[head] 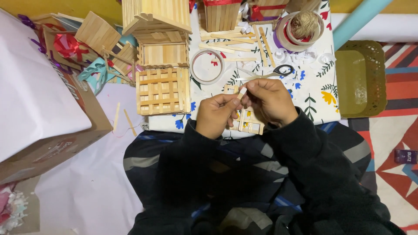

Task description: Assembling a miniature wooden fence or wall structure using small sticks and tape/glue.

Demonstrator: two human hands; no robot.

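Note:
My left hand (215, 114) and my right hand (269, 100) meet over the near edge of a low table covered in a floral cloth (311, 93). Together they pinch a small pale strip (242, 92), likely tape or a short wooden stick; I cannot tell which. Under the hands lies a small lattice frame of wooden sticks (249, 124), partly hidden by my fingers. Scissors with black handles (272, 72) lie just beyond my right hand. A roll of clear tape (206, 66) sits beyond my left hand.
A wooden stick grid panel (162, 90) and a stick house (156, 30) stand left of the tape. Loose sticks (230, 41) and a twine ball (304, 24) lie farther back. A cardboard box (65, 143) sits left, a yellow-green basket (361, 78) right.

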